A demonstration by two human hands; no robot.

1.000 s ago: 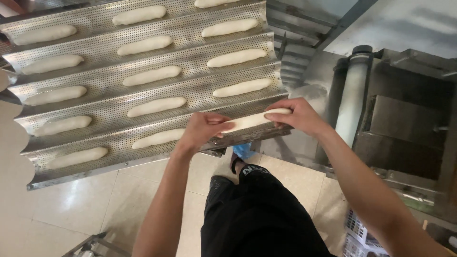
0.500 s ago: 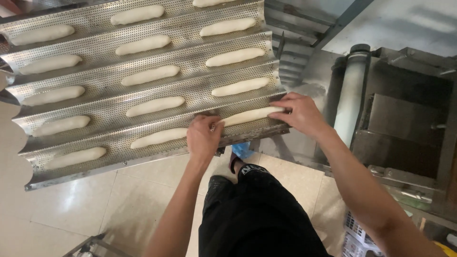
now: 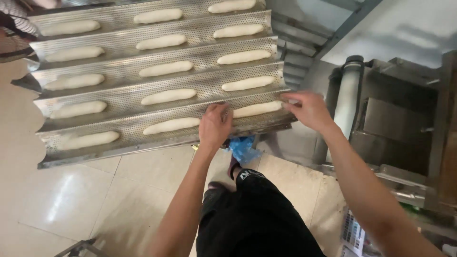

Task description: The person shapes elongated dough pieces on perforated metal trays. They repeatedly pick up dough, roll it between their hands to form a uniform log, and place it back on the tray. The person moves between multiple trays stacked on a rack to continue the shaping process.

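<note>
A perforated metal baguette tray [image 3: 119, 102] with several grooves holds rows of pale raw dough sticks. One dough stick [image 3: 257, 109] lies in the nearest groove at the right end. My left hand [image 3: 215, 126] rests on the tray's front edge, fingers touching the left tip of that stick. My right hand [image 3: 309, 110] touches its right tip at the tray's corner. Neither hand lifts the dough.
A dough-moulding machine with a white roller [image 3: 346, 100] stands at the right. Stacked metal tray edges [image 3: 295, 52] sit behind the tray. A blue shoe cover [image 3: 243, 148] and my dark trousers [image 3: 257, 214] are over a cream tiled floor [image 3: 95, 200].
The dough stick was lowered from both hands into the nearest groove. My left hand slid left along it to the tray's front edge; my right hand stayed at the right end.
</note>
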